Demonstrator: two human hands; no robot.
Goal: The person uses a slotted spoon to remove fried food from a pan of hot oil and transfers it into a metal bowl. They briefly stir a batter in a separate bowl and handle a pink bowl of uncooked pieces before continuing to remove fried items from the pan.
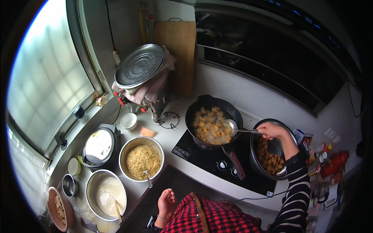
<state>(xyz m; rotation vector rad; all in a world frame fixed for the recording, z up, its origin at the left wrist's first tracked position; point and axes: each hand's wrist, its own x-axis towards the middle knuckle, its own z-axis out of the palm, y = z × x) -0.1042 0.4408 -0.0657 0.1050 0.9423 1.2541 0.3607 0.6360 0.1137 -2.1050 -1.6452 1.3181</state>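
Note:
My right hand [269, 130] grips the handle of a metal skimmer [231, 127]. The skimmer's perforated bowl dips into bubbling oil at the right side of a black frying pan [214, 100]. Browned fried pieces [211, 123] float in the oil. Beneath my right forearm stands a steel basin [254, 163], holding darker fried pieces [271, 160] and part of a shiny metal utensil [281, 172]. My left hand [167, 205] hovers in front of my body, off the counter, with curled fingers and nothing visible in it.
The pan sits on a black cooktop [201, 157], its handle [234, 163] jutting toward me. At left stand a bowl of yellowish crumbly mix [142, 160] with a spoon, a batter bowl [109, 195] with chopsticks, and a round electric appliance [99, 144]. Bottles and packets [320, 157] crowd the right.

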